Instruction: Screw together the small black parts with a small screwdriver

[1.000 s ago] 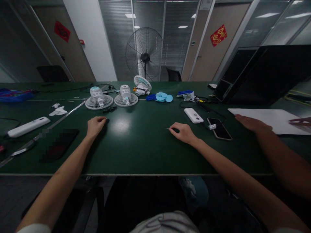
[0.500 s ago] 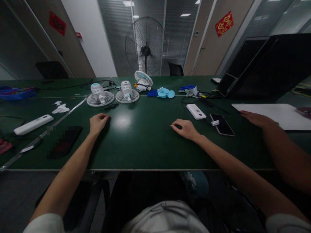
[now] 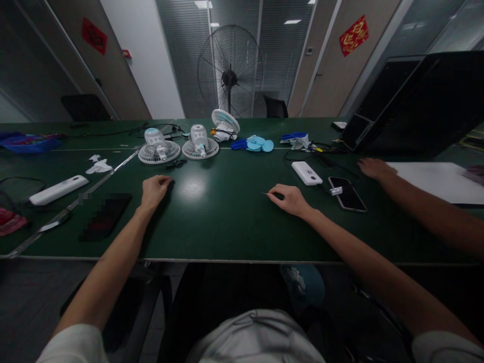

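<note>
In the head view, the person's right hand [image 3: 289,199] is above the right-centre of the dark green table [image 3: 212,227], thumb and forefinger pinching a thin, pale, needle-like piece [image 3: 264,193]. Its long axis runs nearly left to right across the scene, and its free tip points left, towards the other hand; its far end is hidden in the fingers. The person's left hand [image 3: 154,191] is left of centre, thumb and fingertips pressed together beside a small dark spot; I cannot tell whether that spot is a held thing or shadow. The two hands are well apart.

At the far left sits a blue, shallow, tray-like container [image 3: 32,145] with reddish and multicoloured contents, too blurred to name.

Beyond the left hand lie two white round-caged plastic fans [image 3: 159,152], face down, with a third white fan [image 3: 226,125] tilted farther off. Right of the right hand are a white rectangular power bank [image 3: 306,173] and a dark-screened smartphone [image 3: 347,194], its long axis slanting from far left to near right. At the right, a co-worker's hand [image 3: 376,167] is beside a flat white sheet [image 3: 442,181].
</note>
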Action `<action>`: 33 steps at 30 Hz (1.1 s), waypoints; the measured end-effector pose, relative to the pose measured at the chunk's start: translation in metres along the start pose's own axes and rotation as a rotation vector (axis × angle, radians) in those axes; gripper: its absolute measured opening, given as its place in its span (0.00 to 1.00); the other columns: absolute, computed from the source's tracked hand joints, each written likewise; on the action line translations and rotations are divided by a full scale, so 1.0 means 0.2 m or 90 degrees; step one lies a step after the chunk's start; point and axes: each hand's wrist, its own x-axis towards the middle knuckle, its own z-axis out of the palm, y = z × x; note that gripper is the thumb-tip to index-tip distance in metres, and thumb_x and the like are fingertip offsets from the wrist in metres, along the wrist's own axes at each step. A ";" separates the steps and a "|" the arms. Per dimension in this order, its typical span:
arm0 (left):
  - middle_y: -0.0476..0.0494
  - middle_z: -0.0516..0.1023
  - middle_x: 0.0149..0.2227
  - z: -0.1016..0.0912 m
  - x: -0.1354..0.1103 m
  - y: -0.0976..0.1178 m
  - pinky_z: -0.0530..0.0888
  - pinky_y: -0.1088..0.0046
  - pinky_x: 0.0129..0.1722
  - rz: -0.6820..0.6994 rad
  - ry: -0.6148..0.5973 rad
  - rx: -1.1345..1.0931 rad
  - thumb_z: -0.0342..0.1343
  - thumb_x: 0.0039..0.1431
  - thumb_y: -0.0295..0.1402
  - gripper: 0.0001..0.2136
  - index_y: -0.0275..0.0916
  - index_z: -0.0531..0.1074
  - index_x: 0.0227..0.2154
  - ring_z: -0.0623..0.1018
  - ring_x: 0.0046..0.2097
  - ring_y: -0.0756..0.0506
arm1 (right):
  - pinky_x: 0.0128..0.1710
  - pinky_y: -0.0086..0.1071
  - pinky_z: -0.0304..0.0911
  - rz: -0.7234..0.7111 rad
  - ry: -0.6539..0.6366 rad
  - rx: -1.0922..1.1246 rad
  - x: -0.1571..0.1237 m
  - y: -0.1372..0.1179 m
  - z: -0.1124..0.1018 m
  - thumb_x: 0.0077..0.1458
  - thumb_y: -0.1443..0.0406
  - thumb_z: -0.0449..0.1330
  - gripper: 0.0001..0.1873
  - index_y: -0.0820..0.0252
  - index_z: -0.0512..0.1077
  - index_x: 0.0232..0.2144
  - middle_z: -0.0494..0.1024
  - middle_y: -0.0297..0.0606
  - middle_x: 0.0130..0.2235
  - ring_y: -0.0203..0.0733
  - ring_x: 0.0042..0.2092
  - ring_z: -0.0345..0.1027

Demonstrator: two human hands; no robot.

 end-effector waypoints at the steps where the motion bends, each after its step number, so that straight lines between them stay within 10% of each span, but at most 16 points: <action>1: 0.39 0.84 0.47 0.00 0.00 0.01 0.74 0.70 0.51 0.011 -0.001 0.005 0.55 0.63 0.39 0.16 0.38 0.82 0.46 0.82 0.47 0.40 | 0.40 0.37 0.69 0.001 -0.002 -0.006 0.00 0.00 0.00 0.67 0.58 0.59 0.11 0.56 0.80 0.41 0.82 0.40 0.39 0.44 0.38 0.76; 22: 0.41 0.81 0.50 0.05 -0.03 0.01 0.70 0.70 0.52 0.098 -0.011 0.082 0.58 0.66 0.35 0.14 0.34 0.79 0.51 0.77 0.45 0.45 | 0.37 0.35 0.68 -0.009 -0.054 -0.099 0.00 0.03 0.01 0.71 0.58 0.55 0.12 0.56 0.76 0.42 0.80 0.40 0.40 0.43 0.37 0.75; 33: 0.36 0.79 0.46 0.00 -0.06 0.18 0.73 0.68 0.48 0.183 0.022 0.243 0.45 0.71 0.33 0.17 0.37 0.80 0.47 0.78 0.47 0.40 | 0.36 0.35 0.63 -0.023 0.031 0.005 0.01 0.07 0.00 0.65 0.58 0.60 0.11 0.56 0.80 0.38 0.81 0.37 0.37 0.43 0.35 0.74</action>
